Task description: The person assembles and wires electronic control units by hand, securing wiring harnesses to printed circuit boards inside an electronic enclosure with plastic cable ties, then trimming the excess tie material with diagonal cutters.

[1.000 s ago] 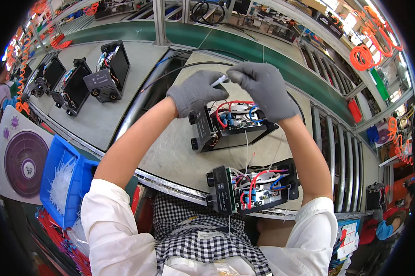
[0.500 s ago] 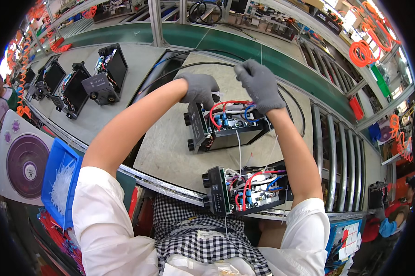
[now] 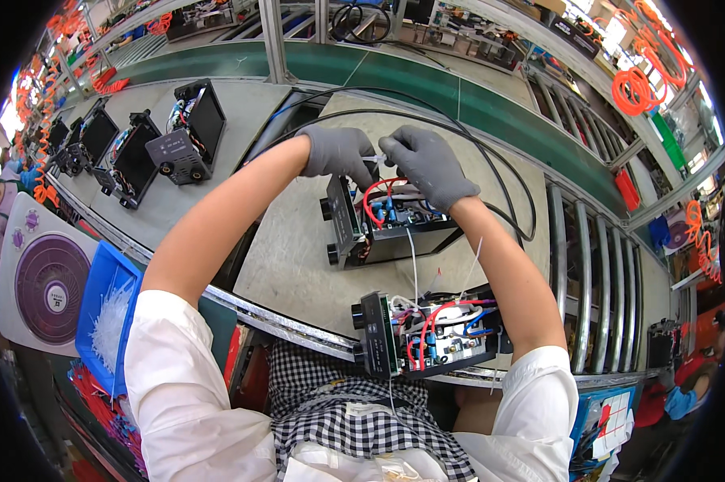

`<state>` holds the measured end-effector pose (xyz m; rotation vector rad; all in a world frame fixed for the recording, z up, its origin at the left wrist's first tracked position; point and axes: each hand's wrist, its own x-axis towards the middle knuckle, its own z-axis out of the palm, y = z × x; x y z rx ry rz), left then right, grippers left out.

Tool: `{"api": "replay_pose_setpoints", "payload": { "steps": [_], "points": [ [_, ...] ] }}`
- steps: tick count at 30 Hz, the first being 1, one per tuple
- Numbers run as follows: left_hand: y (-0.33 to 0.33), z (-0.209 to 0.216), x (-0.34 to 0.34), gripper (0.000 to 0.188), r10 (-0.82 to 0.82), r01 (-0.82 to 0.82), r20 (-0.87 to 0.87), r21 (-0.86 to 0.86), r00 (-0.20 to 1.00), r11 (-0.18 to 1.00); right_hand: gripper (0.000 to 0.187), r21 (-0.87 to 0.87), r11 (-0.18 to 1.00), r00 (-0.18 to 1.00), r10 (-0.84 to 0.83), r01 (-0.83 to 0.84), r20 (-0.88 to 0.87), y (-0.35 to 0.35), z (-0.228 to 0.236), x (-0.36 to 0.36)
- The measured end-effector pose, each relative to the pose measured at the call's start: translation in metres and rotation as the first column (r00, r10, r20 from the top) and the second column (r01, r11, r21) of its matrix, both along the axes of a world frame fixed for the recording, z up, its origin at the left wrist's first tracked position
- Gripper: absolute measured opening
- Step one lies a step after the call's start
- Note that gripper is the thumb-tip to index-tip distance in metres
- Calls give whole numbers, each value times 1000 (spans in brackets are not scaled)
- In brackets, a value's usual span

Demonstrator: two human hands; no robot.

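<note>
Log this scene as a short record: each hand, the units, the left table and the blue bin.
Left hand: gray-gloved, at a small white piece
Right hand: gray-gloved, beside that piece; grip unclear
Below hands: open black unit
Nearer the person: second open unit
Left table: more black units
Blue bin: thin white strips inside

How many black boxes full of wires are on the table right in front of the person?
2. The far box is just below the left hand and right hand; the near box is by the checkered apron. No other seems hidden.
</note>
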<state>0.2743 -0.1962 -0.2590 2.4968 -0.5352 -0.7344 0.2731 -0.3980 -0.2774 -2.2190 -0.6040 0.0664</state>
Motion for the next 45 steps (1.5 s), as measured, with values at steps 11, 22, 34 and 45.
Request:
{"api": "replay_pose_setpoints", "payload": {
  "steps": [11,22,34,45],
  "points": [
    [19,-29,21,20,-61,-107,-379,-407,923,907,20,-262,922,858,367,-285,359,3,14,-36],
    [9,-36,-19,29,359,-284,42,-531,932,798,29,288,958,926,101,9,-363,0,4,-14],
    [4,-41,-28,28,444,-285,156,-572,883,769,52,255,958,918,212,-129,-334,-6,1,-13],
    [0,-42,-37,24,332,-149,556,-347,762,926,27,178,983,979,67,-33,-192,-5,2,-15]
  ]
}}
